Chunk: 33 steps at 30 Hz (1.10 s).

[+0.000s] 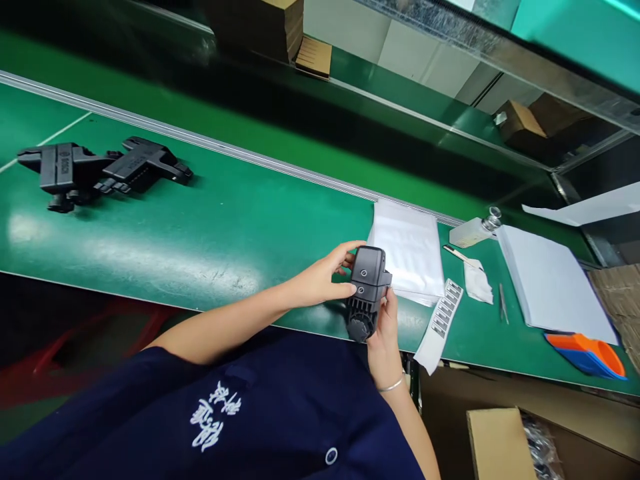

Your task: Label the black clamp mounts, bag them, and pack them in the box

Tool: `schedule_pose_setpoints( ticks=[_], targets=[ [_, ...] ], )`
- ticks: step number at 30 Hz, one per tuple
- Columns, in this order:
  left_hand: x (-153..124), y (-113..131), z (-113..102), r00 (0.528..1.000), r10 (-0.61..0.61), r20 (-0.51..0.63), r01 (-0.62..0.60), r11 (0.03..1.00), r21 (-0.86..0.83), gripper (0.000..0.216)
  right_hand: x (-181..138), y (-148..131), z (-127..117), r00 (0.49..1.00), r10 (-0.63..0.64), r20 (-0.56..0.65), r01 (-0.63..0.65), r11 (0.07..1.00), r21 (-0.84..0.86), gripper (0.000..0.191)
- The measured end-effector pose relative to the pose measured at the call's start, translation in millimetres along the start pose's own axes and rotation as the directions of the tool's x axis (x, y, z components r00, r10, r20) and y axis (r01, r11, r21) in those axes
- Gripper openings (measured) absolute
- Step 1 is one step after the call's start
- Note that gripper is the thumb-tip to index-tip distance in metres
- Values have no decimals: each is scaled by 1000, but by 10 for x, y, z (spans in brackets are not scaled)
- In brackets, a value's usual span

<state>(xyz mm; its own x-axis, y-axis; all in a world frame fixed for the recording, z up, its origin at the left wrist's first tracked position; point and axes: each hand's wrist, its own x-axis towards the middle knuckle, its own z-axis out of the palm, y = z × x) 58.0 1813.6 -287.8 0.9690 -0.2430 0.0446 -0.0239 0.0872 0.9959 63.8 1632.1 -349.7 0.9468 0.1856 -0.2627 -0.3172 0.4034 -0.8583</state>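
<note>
Both hands hold one black plastic device with a round knob at its near end, just above the near edge of the green conveyor belt. My left hand grips its left side, fingers curled over the top. My right hand supports it from below and the right; a thin bracelet circles that wrist. Directly behind the device lies a stack of clear plastic bags. A strip of small printed labels lies just right of my right hand.
Two more black devices lie together at the belt's far left. To the right are a small bottle, a crumpled cloth, tweezers, a white sheet stack and an orange-blue object. A cardboard box stands below right.
</note>
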Motion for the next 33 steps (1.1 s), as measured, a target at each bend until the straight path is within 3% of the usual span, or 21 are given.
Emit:
schedule_pose_setpoints(
  ticks=[4, 7, 9, 14, 18, 22, 25, 29, 33],
  targets=[
    [97, 40, -18, 995, -30, -91, 39, 995, 95, 41, -62, 77, 18, 999, -21, 40, 23, 998, -56, 46],
    [131, 93, -42, 993, -37, -109, 48, 994, 102, 34, -88, 80, 32, 999, -38, 32, 40, 998, -57, 45],
    [90, 125, -74, 997, -21, -81, 27, 996, 83, 42, -109, 58, 31, 999, -48, 1, 48, 999, -24, 41],
    [-181, 147, -217, 995, 17, 99, -22, 999, 40, 88, -210, -75, -31, 988, -151, -26, 152, 988, 15, 45],
    [-293, 92, -283, 996, -7, 93, 18, 993, -119, 81, -265, -223, -52, 970, -240, 35, 241, 970, -38, 55],
    [-249, -46, -208, 986, -164, 28, 155, 843, -515, 84, -231, -392, -12, 977, -193, 90, 203, 971, -126, 59],
    [-225, -190, -143, 936, -347, 59, 286, 652, -702, 59, -182, -474, 25, 985, -157, 76, 172, 948, -267, 45],
    [-227, -322, -152, 905, -406, 129, 347, 525, -778, 39, -158, -501, 50, 984, -167, 57, 176, 928, -328, 44],
    [-156, -399, -210, 871, -451, 196, 427, 496, -756, 47, -245, -492, 131, 960, -265, 86, 275, 854, -441, 42]
  ],
)
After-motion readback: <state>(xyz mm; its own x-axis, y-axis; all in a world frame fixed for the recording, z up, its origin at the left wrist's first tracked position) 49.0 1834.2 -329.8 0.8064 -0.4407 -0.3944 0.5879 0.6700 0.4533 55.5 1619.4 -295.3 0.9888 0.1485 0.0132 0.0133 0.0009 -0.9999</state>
